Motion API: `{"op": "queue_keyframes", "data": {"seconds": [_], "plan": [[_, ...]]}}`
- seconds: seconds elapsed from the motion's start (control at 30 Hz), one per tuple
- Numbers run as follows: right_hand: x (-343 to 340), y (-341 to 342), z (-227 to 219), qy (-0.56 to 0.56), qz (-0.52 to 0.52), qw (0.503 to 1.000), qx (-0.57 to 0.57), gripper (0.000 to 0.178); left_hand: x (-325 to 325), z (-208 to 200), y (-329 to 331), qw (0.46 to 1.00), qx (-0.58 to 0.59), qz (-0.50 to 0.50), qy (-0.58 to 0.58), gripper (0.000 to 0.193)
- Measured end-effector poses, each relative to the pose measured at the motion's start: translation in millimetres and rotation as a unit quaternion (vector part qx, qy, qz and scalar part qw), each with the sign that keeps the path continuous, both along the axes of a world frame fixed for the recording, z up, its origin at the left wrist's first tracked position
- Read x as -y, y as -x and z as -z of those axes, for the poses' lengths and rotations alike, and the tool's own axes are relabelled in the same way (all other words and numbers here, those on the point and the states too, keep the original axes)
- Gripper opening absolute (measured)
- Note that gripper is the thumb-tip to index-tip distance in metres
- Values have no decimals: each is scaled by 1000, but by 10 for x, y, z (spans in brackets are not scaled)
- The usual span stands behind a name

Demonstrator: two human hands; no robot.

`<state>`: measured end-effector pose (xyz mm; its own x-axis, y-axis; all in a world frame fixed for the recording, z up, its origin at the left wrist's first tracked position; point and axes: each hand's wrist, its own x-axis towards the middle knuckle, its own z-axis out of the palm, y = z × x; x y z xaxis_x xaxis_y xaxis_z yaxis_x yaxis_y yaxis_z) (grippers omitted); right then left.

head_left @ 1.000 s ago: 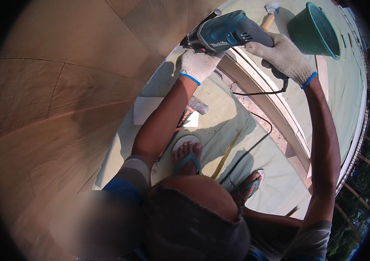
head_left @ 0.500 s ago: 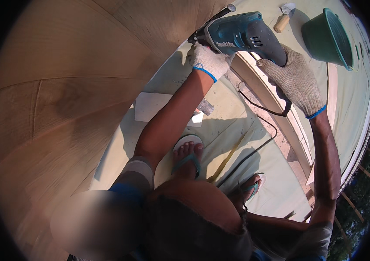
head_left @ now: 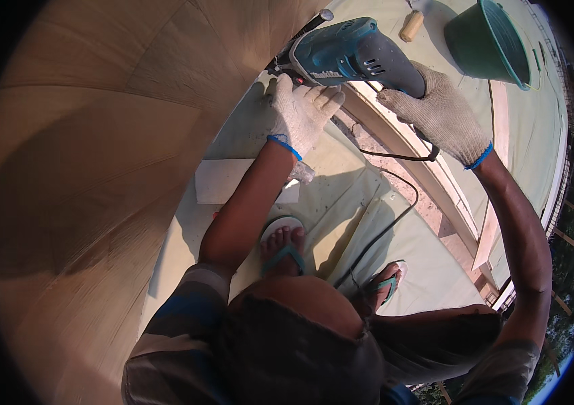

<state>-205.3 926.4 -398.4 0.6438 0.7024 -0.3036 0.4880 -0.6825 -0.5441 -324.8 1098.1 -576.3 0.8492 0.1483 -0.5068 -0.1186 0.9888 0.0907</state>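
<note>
A teal and black power drill [head_left: 334, 52] points toward the brown wood-grained wall on the left. My right hand [head_left: 439, 111], in a knitted glove with a blue cuff, is closed around its rear handle. Beneath the drill's front is my left hand [head_left: 304, 118], gloved the same way. Its fingers are stretched and apart, the tips against or very near the drill's underside. The drill's tip is hidden at the wall. A dark power cord [head_left: 388, 229] trails from the handle down past my feet.
A green bucket [head_left: 479, 47] lies tilted at the upper right, beside a wooden-handled trowel [head_left: 412, 25]. Below my left wrist are a white flat piece [head_left: 216, 182] and a metal tool head [head_left: 302, 173]. A long opening with pale edges [head_left: 428, 182] runs through the pale sheet [head_left: 428, 280].
My left hand has loosened from the drill's front and spread its fingers below it. The whole view has shifted slightly, and my right hand keeps its grip.
</note>
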Motion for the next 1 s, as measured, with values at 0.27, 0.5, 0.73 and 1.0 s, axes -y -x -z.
{"op": "queue_keyframes", "data": {"seconds": [0.27,0.5,0.73,1.0], "plan": [[127,-166,-2,21,8,991,-129,84,199,-202,535,977,-57,136,-154,74],[182,-143,-37,-29,-4,985,-167,68,249,-130,554,917,-79,134,-367,62],[61,43,-118,7,5,987,-160,65,184,-13,888,820,-129,115,-546,52],[207,-320,-212,1,-79,962,-261,61,179,-518,742,682,-160,49,-712,39]]}}
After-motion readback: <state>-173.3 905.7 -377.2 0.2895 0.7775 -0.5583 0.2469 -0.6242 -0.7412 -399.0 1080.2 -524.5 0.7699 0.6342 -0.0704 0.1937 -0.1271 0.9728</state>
